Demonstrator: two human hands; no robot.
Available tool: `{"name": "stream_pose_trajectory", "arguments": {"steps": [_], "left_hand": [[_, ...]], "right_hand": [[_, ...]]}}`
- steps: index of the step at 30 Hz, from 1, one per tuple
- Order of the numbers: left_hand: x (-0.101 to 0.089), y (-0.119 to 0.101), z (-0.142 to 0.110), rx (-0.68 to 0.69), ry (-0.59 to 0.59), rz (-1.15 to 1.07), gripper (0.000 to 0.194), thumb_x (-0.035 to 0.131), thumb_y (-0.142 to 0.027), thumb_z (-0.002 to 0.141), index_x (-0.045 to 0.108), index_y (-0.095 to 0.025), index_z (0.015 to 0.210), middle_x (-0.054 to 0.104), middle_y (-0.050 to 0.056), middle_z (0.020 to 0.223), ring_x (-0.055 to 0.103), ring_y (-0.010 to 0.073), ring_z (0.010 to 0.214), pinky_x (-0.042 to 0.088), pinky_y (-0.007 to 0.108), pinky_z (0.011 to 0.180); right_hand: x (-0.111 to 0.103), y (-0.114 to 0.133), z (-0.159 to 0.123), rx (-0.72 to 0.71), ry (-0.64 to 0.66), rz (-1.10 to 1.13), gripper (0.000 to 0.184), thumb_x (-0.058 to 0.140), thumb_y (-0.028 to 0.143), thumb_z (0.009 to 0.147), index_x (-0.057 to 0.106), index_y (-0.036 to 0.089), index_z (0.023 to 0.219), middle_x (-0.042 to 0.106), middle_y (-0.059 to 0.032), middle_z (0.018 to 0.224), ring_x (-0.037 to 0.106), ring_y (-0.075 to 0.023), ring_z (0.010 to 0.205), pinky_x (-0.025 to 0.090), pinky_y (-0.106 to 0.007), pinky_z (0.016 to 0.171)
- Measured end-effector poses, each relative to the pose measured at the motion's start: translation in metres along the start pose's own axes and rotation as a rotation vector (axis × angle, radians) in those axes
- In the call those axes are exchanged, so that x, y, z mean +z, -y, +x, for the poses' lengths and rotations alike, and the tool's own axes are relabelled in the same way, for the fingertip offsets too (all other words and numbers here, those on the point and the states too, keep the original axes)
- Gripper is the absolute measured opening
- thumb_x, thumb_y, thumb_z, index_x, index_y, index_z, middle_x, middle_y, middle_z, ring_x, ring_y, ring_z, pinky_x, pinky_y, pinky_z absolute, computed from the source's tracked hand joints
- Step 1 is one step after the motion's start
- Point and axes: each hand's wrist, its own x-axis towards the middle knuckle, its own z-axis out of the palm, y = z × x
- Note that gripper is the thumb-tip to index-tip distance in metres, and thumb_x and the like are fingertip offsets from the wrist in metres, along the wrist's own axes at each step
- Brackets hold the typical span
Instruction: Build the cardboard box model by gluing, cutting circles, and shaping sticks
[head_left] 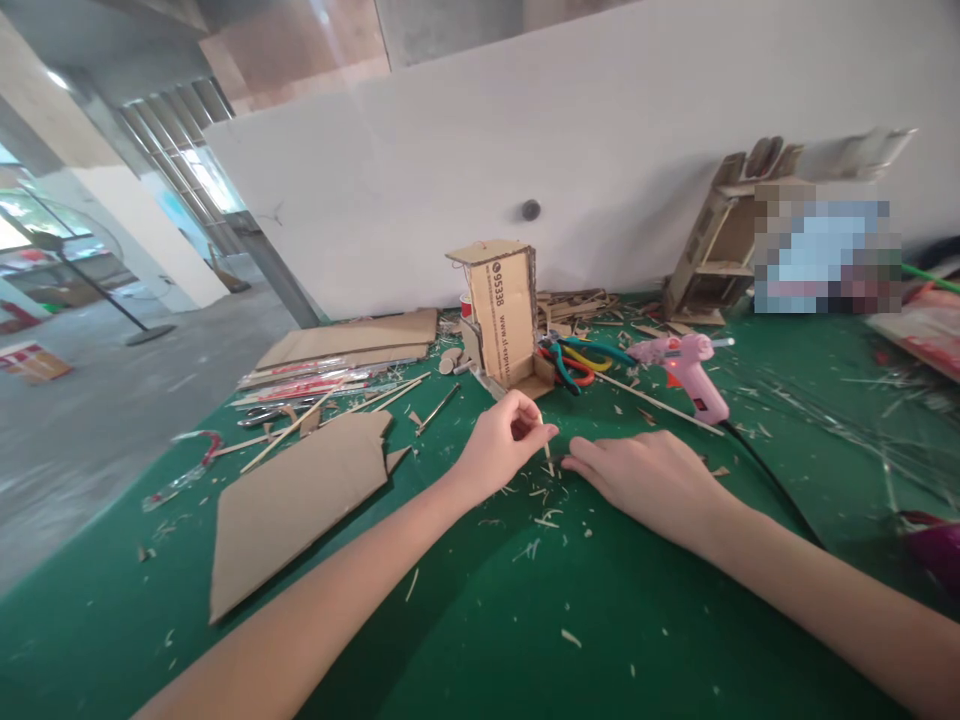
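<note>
My left hand (504, 438) pinches a short, thin wooden stick (547, 458) between thumb and fingers, its lower end pointing down at the table. Just to the right, my right hand (649, 480) is closed with knuckles up. A small dark tip shows at its fingers, close to the stick's lower end; the rest is hidden under the hand. Pale wood shavings (546, 520) lie around and below both hands. Directly behind them stands an upright cardboard structure (504, 315) with printed lettering and a flat top piece.
A pink glue gun (697, 375) with a black cord and several coloured-handled pliers (581, 362) lie behind my right hand. Cut cardboard (300, 510) is on the left of the green table (465, 640). A cardboard shelf (709, 245) stands at back right, before the white board (615, 130).
</note>
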Motion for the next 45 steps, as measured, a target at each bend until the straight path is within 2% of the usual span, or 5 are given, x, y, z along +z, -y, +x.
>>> {"name": "stream_pose_trajectory", "arguments": {"steps": [20, 26, 31, 38, 45], "left_hand": [[-0.0011, -0.0018, 0.0004, -0.082, 0.02, -0.011, 0.035, 0.067, -0.043, 0.074, 0.04, -0.02, 0.074, 0.051, -0.004, 0.065, 0.048, 0.0111, 0.059, 0.037, 0.024, 0.056], [-0.001, -0.0025, 0.0024, -0.115, 0.005, -0.034, 0.031, 0.066, -0.042, 0.075, 0.046, -0.018, 0.074, 0.052, -0.003, 0.066, 0.048, 0.0112, 0.058, 0.038, 0.025, 0.056], [-0.0004, -0.0011, 0.0028, -0.117, 0.008, -0.041, 0.03, 0.067, -0.042, 0.074, 0.051, -0.018, 0.076, 0.055, -0.002, 0.066, 0.05, 0.0117, 0.059, 0.038, 0.025, 0.056], [-0.0004, -0.0027, 0.0015, -0.147, 0.019, -0.111, 0.022, 0.064, -0.035, 0.078, 0.051, -0.017, 0.081, 0.065, 0.003, 0.072, 0.06, 0.0151, 0.067, 0.044, 0.027, 0.063], [0.0004, -0.0012, 0.0005, -0.107, -0.006, -0.059, 0.027, 0.068, -0.039, 0.074, 0.052, -0.018, 0.078, 0.06, 0.0, 0.069, 0.055, 0.0128, 0.062, 0.04, 0.025, 0.058]], "right_hand": [[0.0015, -0.0006, -0.0037, 0.017, -0.074, 0.02, 0.042, 0.028, 0.041, 0.098, 0.056, 0.019, 0.077, 0.066, -0.0015, 0.059, 0.055, -0.0121, 0.043, 0.009, -0.028, 0.045], [-0.0004, -0.004, -0.0032, -0.061, 0.064, 0.031, 0.038, 0.031, 0.043, 0.096, 0.058, 0.023, 0.078, 0.064, 0.0016, 0.053, 0.055, -0.0141, 0.04, 0.009, -0.026, 0.044], [-0.0002, -0.0022, -0.0016, -0.014, -0.06, 0.014, 0.041, 0.03, 0.041, 0.097, 0.058, 0.02, 0.076, 0.066, 0.0007, 0.059, 0.054, -0.0114, 0.043, 0.01, -0.026, 0.045], [-0.004, -0.0003, -0.0006, -0.062, 0.08, 0.014, 0.036, 0.033, 0.042, 0.096, 0.057, 0.022, 0.079, 0.064, 0.0017, 0.052, 0.057, -0.0147, 0.041, 0.008, -0.026, 0.045], [-0.0009, 0.0031, -0.0011, 0.016, -0.056, -0.022, 0.04, 0.029, 0.039, 0.097, 0.058, 0.02, 0.077, 0.065, -0.0007, 0.058, 0.056, -0.0143, 0.042, 0.008, -0.028, 0.044]]}}
